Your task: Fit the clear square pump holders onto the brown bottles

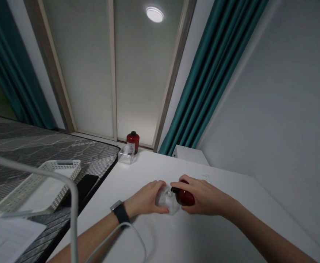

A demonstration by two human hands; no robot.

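Observation:
My left hand (147,197), with a dark watch at the wrist, is curved around a clear see-through vessel (171,204) on the white table (149,168). A small dark red bottle (186,197) lies in the grip of my right hand (206,197). It is tipped over to the left, its black neck end above the clear vessel. Whether any liquid runs out of the bottle I cannot tell. Part of the bottle is hidden behind my right fingers.
At the table's far left corner stands a larger red bottle (133,138) beside a clear box (125,157). A white basket (50,166), a black flat object (86,182) and papers (9,237) lie at left. A white cable (73,204) crosses the near left.

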